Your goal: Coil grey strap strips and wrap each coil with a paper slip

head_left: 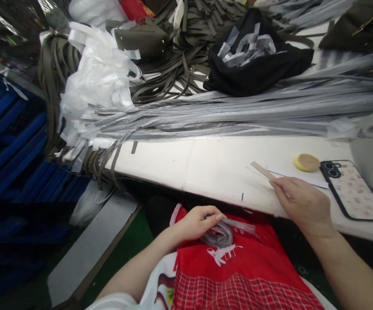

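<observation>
My left hand [199, 221] is closed on a rolled-up grey strap [220, 237] in clear plastic, held low in front of the red apron [247, 258]. A loose end of the strap sticks out to the right of the thumb. Over the table's front edge, my right hand [307, 206] pinches a flat beige strip [261, 169], whose far end points up and left. Beside that hand, a thin white strip [302, 177] lies on the white table [199, 163]. A small round yellow-rimmed piece [306, 162] and a phone [359, 189] are close by on the right.
Long grey plastic-covered straps [221, 114] lie across the table. Behind them are a black cloth bag [254, 75] with rolled straps inside and olive straps [173, 77]. White plastic wrapping [99, 69] is heaped at left. Blue slats [18, 142] stand beyond the table's left end.
</observation>
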